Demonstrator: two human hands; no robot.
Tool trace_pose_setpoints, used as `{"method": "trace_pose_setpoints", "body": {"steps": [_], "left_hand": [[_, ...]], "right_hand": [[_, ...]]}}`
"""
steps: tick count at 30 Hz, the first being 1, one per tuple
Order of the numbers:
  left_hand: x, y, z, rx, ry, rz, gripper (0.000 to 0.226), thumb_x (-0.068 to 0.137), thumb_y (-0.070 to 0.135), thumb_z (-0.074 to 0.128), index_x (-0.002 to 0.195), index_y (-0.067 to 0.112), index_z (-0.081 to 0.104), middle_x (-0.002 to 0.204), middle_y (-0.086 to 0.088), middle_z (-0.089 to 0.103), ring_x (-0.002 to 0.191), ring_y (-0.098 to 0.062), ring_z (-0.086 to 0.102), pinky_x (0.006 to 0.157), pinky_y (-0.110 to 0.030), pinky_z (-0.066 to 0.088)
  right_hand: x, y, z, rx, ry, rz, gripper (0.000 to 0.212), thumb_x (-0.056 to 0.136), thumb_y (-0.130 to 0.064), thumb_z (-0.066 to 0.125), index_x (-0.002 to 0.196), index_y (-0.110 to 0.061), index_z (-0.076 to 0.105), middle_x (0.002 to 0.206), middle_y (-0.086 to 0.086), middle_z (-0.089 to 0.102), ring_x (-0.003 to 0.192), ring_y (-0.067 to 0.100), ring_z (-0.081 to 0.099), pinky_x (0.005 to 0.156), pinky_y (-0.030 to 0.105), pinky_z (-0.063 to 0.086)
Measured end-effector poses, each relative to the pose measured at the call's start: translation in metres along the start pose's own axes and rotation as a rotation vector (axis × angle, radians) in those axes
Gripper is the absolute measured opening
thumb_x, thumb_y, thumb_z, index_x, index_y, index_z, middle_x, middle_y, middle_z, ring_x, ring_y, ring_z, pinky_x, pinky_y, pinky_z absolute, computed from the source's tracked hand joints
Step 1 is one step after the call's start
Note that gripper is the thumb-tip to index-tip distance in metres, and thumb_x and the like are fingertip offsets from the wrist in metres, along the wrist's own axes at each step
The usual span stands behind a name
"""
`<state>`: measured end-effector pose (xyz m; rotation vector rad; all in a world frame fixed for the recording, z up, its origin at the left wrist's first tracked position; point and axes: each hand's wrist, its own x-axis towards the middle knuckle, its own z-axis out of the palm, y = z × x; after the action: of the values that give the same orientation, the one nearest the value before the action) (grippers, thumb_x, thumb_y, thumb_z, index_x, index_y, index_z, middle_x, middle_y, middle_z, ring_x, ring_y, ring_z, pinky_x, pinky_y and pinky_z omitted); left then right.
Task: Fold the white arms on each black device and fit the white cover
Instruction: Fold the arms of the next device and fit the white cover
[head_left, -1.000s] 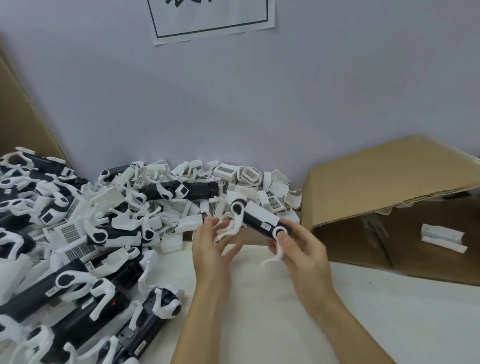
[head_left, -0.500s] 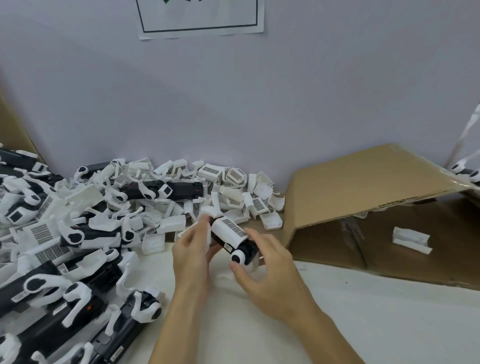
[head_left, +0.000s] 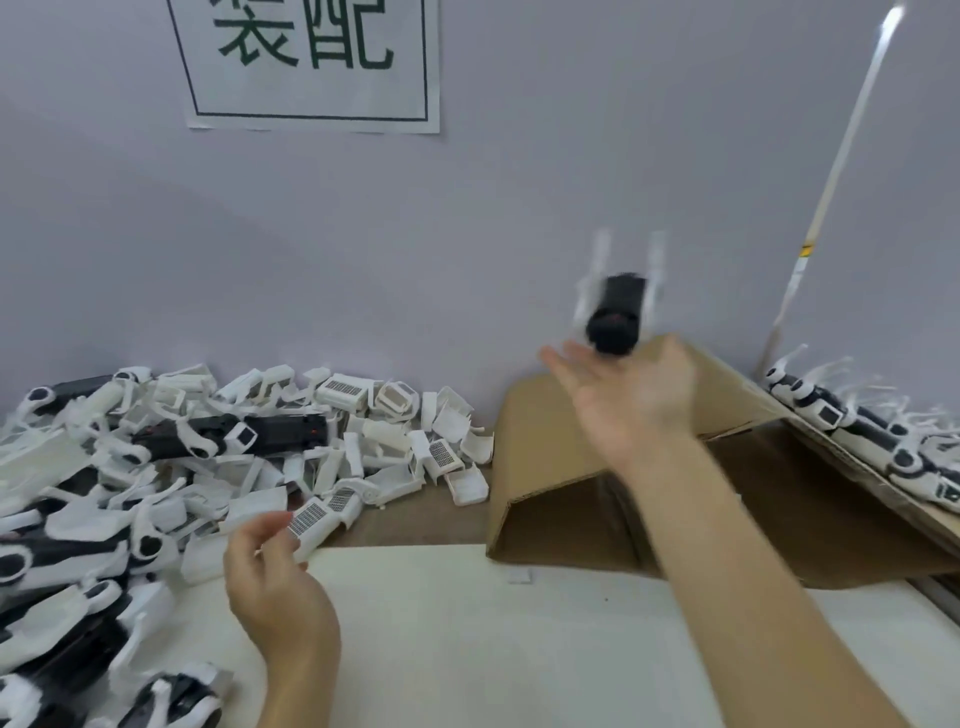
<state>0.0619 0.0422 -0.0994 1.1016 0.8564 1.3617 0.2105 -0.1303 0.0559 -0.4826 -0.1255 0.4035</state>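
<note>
Half a second ago both hands were working the black device (head_left: 615, 312) low at centre; now it's blurred up at about 1 o'clock, just above the fingertips of the right hand (head_left: 631, 397), which is spread flat, palm up, gripping nothing. I can't tell whether the device touches those fingers or is already in the air. Looks to me like a finished unit being tossed toward the cardboard box (head_left: 587, 467) or the row of done devices (head_left: 852, 421) at 3 o'clock, though the blur hides whether its arms are folded.

Meanwhile the left hand (head_left: 278, 577) at 7 o'clock has fingers curled near a white cover (head_left: 317, 522) with a barcode; holding it or just reaching, can't say.

Next up, I'd guess: grab a fresh device from the pile (head_left: 156, 467) at 9 o'clock, fold its arms, and snap a cover on.
</note>
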Motion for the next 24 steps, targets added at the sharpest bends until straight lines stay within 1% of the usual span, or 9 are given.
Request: {"method": "trace_pose_setpoints", "body": {"steps": [2,5,7,9,12,15,17,21,24], "left_hand": [[0.001,-0.002,0.000,0.008,-0.026,-0.010,0.021,0.091,0.014,0.043,0.099,0.012,0.062,0.104,-0.006,0.059,0.086,-0.018,0.054,0.078,-0.038,0.041],[0.000,-0.003,0.002,0.010,-0.068,-0.037,0.022,0.095,0.007,0.042,0.095,0.013,0.064,0.100,0.000,0.061,0.082,-0.014,0.055,0.071,-0.033,0.044],[0.000,-0.004,0.003,0.018,-0.079,-0.043,0.026,0.095,0.006,0.042,0.087,0.019,0.063,0.093,0.005,0.061,0.079,-0.015,0.056,0.067,-0.031,0.045],[0.001,-0.004,0.004,0.036,-0.092,-0.057,0.028,0.094,0.004,0.043,0.082,0.021,0.062,0.088,0.007,0.062,0.078,-0.017,0.057,0.067,-0.033,0.045],[0.003,-0.008,0.006,0.128,-0.155,-0.107,0.027,0.093,0.002,0.047,0.081,0.020,0.063,0.084,0.003,0.063,0.081,-0.021,0.059,0.075,-0.040,0.048],[0.003,-0.013,0.005,0.254,-0.245,-0.125,0.022,0.094,0.002,0.052,0.085,0.017,0.066,0.087,0.003,0.065,0.086,-0.024,0.063,0.086,-0.043,0.050],[0.000,-0.015,0.002,0.313,-0.264,-0.089,0.020,0.094,0.004,0.055,0.086,0.018,0.067,0.087,0.006,0.066,0.087,-0.019,0.063,0.079,-0.035,0.051],[-0.009,-0.014,0.001,0.418,-0.234,-0.020,0.024,0.091,0.003,0.056,0.082,0.024,0.062,0.083,0.006,0.065,0.074,-0.007,0.058,0.056,-0.012,0.038],[-0.009,-0.011,0.004,0.479,-0.328,-0.003,0.019,0.090,0.003,0.055,0.087,0.021,0.060,0.097,0.001,0.064,0.088,-0.014,0.059,0.072,-0.022,0.045]], "right_hand": [[-0.001,-0.013,-0.005,-0.016,-0.044,0.049,0.079,0.104,-0.056,0.025,0.155,0.001,0.008,0.152,0.035,0.027,0.137,0.054,0.035,0.110,0.061,0.037],[-0.020,0.032,-0.031,-0.235,-0.022,0.090,0.065,0.106,-0.047,0.030,0.142,0.007,0.040,0.125,0.026,0.062,0.106,0.041,0.066,0.084,0.045,0.057],[-0.037,0.078,-0.055,-0.398,0.003,0.153,0.043,0.105,-0.033,0.042,0.122,0.004,0.056,0.095,0.018,0.072,0.081,0.033,0.072,0.068,0.036,0.060],[-0.053,0.121,-0.078,-0.617,-0.010,0.228,0.021,0.103,-0.017,0.048,0.112,-0.003,0.060,0.086,0.015,0.073,0.071,0.030,0.073,0.060,0.031,0.058],[-0.064,0.155,-0.097,-0.912,-0.084,0.273,0.020,0.102,-0.005,0.048,0.115,-0.007,0.063,0.086,0.011,0.072,0.068,0.023,0.073,0.059,0.026,0.054],[-0.063,0.154,-0.101,-0.954,-0.081,0.241,0.024,0.100,0.001,0.047,0.109,-0.008,0.068,0.080,0.011,0.073,0.070,0.025,0.074,0.059,0.025,0.053],[-0.062,0.148,-0.101,-0.883,-0.035,0.242,0.026,0.099,0.005,0.045,0.103,-0.006,0.069,0.076,0.013,0.073,0.067,0.027,0.073,0.058,0.025,0.054],[-0.065,0.148,-0.099,-0.869,-0.062,0.242,0.028,0.099,0.007,0.044,0.101,-0.004,0.070,0.079,0.019,0.071,0.066,0.027,0.072,0.058,0.025,0.056],[-0.066,0.148,-0.098,-0.894,-0.091,0.226,0.030,0.099,0.008,0.043,0.101,-0.004,0.070,0.081,0.020,0.071,0.066,0.027,0.072,0.059,0.025,0.056]]}}
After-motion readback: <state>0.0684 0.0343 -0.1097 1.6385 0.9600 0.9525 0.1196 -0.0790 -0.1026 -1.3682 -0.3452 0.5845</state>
